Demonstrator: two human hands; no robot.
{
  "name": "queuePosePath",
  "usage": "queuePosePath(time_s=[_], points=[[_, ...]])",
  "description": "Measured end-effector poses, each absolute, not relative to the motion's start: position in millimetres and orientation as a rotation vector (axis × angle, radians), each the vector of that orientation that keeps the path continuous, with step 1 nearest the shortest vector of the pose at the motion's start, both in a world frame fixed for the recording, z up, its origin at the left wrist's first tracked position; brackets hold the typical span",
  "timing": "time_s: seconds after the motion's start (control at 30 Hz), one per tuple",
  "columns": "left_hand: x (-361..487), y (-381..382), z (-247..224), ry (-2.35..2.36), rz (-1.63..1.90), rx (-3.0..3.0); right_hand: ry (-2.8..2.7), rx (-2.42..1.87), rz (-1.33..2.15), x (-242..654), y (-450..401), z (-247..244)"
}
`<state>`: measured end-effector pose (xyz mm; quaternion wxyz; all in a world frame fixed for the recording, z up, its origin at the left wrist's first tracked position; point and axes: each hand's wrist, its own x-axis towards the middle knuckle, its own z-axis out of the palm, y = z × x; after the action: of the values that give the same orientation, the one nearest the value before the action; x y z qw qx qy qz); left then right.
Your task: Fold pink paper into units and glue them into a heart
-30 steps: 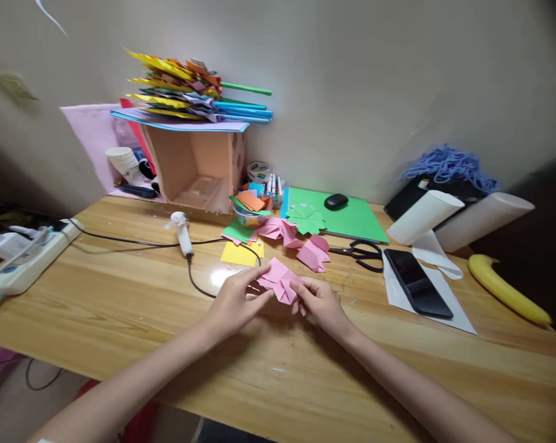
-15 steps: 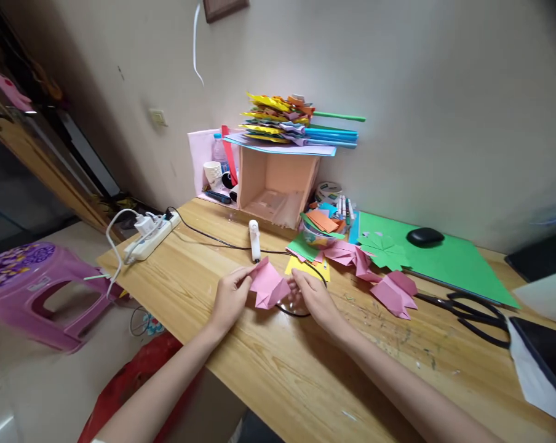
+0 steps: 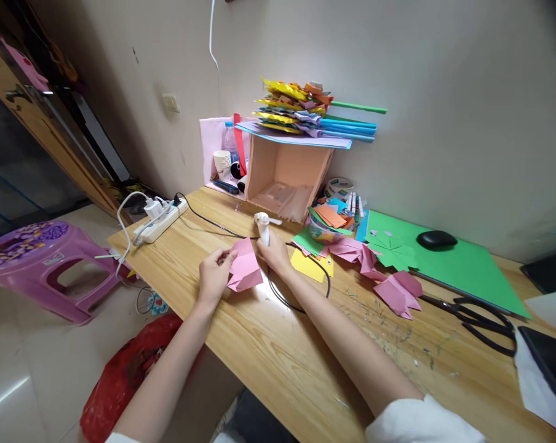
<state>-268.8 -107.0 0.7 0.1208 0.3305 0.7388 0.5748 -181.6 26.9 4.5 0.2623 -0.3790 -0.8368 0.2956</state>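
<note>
My left hand [image 3: 214, 274] is closed, pinching the edge of a folded pink paper [image 3: 245, 269] just above the wooden desk. To its right, my right hand [image 3: 272, 249] is wrapped around the handle of a white glue gun [image 3: 263, 230] with a black cord. A pale stick juts from the gun toward the right. Most of the handle is hidden by my fingers. Beyond my right forearm lie a yellow paper [image 3: 311, 264] and more folded pink paper [image 3: 398, 294].
A bowl of paper scraps [image 3: 326, 231] stands behind the yellow paper. Black scissors [image 3: 476, 314] lie at the right, below a green board [image 3: 472, 264] with a mouse [image 3: 436, 240]. A power strip [image 3: 160, 223] sits at the left edge, and an open-fronted box [image 3: 287, 169] stands against the wall.
My right hand has left the pink paper and taken hold of the glue gun, which is now turned. My left hand keeps the paper, shifted slightly left. The view has moved a little.
</note>
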Motion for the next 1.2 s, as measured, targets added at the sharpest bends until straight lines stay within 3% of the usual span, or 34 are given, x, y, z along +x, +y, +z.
queuePosePath(time_s=[0.3,0.57,1.2], points=[[-268.6,-109.8,0.4,2.190,1.593,0.970,-2.171,-0.763,1.122,-77.9,-4.2,8.4],[-263.3,-114.1,0.9,2.227,1.303,1.200,-2.240,-0.691,1.415,-68.0,-8.3,-5.9],[-266.1,-112.4,-7.9,2.214,1.172,1.231,-2.419,-0.626,1.146,-66.5,-11.8,-8.7]])
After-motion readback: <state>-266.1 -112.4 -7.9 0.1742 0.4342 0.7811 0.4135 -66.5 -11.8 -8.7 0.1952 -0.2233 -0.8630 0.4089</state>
